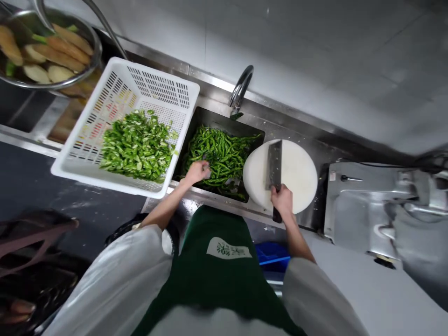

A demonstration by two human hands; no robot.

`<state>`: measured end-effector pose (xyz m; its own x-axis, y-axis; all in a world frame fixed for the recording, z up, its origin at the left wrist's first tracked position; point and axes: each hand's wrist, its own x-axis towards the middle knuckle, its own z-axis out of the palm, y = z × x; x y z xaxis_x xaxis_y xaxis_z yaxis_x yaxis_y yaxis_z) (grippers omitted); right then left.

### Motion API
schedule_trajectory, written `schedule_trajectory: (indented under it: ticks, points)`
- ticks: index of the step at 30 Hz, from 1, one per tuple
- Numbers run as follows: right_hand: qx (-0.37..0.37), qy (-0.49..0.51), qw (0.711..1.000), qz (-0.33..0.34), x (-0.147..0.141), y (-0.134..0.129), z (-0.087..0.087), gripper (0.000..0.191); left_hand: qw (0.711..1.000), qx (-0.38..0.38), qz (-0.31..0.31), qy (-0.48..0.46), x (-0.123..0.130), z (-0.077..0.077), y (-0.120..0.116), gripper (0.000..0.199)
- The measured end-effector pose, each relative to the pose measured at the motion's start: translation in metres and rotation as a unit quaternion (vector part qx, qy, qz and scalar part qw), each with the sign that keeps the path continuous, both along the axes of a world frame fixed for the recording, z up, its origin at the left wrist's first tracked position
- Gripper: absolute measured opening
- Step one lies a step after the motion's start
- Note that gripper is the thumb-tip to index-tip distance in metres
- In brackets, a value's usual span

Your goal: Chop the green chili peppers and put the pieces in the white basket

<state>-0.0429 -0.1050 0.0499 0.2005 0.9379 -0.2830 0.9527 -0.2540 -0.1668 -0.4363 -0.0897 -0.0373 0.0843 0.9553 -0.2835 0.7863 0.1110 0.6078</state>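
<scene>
My right hand is wrapped round the dark handle of a cleaver, whose wide blade lies over a round white cutting board. Over the near left part of the sink, my left hand has its fingers drawn together; what they hold, if anything, is too small to tell. Whole green peppers fill the sink beside and below that hand. Left of the sink, a white perforated basket holds a heap of cut green peppers.
A curved faucet rises behind the sink. At the upper left stands a metal bowl of peeled vegetables. A metal machine is right of the board. A bin stands below the counter.
</scene>
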Motion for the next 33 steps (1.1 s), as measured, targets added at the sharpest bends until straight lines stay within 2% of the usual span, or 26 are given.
schedule_trajectory:
  ticks: [2, 4, 6, 10, 14, 18, 20, 23, 26, 29, 33]
  points:
    - [-0.032, -0.067, 0.997, -0.038, 0.037, -0.012, -0.002, 0.03, 0.996, -0.074, -0.042, 0.005, 0.039, -0.044, 0.019, 0.031]
    - [-0.061, -0.114, 0.99, -0.057, 0.062, -0.026, -0.007, 0.031, 0.994, -0.097, -0.058, -0.003, 0.075, -0.08, 0.036, 0.039]
    - [-0.073, -0.139, 0.986, -0.058, 0.077, -0.039, -0.013, 0.031, 0.991, -0.104, -0.076, -0.02, 0.11, -0.109, 0.054, 0.059]
    - [-0.074, -0.129, 0.987, -0.059, 0.091, -0.057, -0.027, 0.028, 0.989, -0.114, -0.085, -0.044, 0.174, -0.156, 0.092, 0.103]
    - [-0.05, -0.08, 0.991, -0.1, 0.102, -0.059, -0.039, 0.026, 0.985, -0.159, -0.056, 0.039, 0.21, -0.206, 0.118, 0.125]
    - [-0.061, -0.002, 0.985, -0.163, 0.121, -0.053, -0.047, 0.029, 0.982, -0.158, -0.052, 0.089, 0.221, -0.246, 0.127, 0.113]
    - [-0.07, 0.035, 0.98, -0.182, 0.13, -0.051, -0.048, 0.03, 0.983, -0.155, -0.046, 0.09, 0.223, -0.255, 0.128, 0.105]
    - [-0.075, 0.055, 0.978, -0.188, 0.136, -0.048, -0.048, 0.03, 0.983, -0.149, -0.05, 0.096, 0.223, -0.253, 0.12, 0.1]
    - [-0.08, 0.06, 0.976, -0.192, 0.136, -0.045, -0.047, 0.029, 0.983, -0.147, -0.044, 0.099, 0.213, -0.239, 0.105, 0.098]
    - [-0.084, 0.069, 0.975, -0.192, 0.134, -0.044, -0.046, 0.029, 0.984, -0.151, -0.026, 0.091, 0.19, -0.223, 0.096, 0.101]
    - [-0.08, 0.067, 0.977, -0.188, 0.134, -0.044, -0.046, 0.03, 0.984, -0.15, -0.05, 0.077, 0.147, -0.207, 0.109, 0.086]
